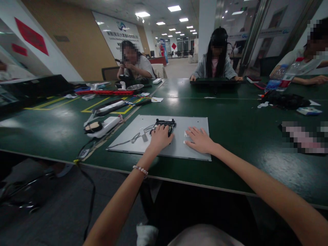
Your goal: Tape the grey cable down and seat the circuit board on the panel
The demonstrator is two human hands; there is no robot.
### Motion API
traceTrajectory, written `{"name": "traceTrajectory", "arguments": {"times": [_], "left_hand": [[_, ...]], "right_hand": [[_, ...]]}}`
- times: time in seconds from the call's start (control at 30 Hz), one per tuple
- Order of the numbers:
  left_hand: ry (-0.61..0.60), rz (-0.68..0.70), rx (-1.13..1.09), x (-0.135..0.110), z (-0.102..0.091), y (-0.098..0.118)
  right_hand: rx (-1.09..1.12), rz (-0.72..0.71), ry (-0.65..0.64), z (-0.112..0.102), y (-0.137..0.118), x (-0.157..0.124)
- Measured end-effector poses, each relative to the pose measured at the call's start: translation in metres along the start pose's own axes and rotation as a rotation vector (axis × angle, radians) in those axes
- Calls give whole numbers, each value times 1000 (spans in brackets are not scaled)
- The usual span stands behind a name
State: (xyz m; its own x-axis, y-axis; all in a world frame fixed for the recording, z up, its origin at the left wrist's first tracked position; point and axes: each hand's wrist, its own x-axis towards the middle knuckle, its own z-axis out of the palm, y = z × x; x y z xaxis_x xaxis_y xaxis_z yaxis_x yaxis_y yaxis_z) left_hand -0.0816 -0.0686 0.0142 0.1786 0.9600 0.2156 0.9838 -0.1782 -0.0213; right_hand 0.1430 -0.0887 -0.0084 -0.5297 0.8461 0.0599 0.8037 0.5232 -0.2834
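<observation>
A flat light-grey panel, probably the back of a screen, lies on the table in front of me. On its middle sits a black bracket with a circuit board. My left hand rests over the near side of that bracket, fingers spread and partly covering it. Thin grey cables run from the bracket to the panel's left corner, with a strip of tape across them. My right hand lies flat on the panel's right part, fingers apart, beside a small white label.
Left of the panel are a white power strip with a black plug and a cable hanging over the table edge. Plastic bottles, a black bundle and a phone-like object are at right. Across the table, a person holds a dark panel.
</observation>
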Motion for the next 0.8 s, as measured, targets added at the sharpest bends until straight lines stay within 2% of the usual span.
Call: {"name": "traceTrajectory", "arguments": {"times": [0.13, 0.3, 0.4, 0.7, 0.8], "left_hand": [[16, -38, 21, 18, 7, -5], [-6, -159, 6, 47, 10, -15], [-5, -199, 2, 57, 12, -20], [-53, -129, -20, 43, 1, -23], [24, -63, -28, 32, -7, -39]], "right_hand": [[1, -7, 5, -1, 0, 0], [20, -12, 6, -1, 2, -1], [27, -8, 7, 0, 2, -1], [37, -9, -6, -2, 1, -3], [45, -15, -11, -3, 0, -5]]}}
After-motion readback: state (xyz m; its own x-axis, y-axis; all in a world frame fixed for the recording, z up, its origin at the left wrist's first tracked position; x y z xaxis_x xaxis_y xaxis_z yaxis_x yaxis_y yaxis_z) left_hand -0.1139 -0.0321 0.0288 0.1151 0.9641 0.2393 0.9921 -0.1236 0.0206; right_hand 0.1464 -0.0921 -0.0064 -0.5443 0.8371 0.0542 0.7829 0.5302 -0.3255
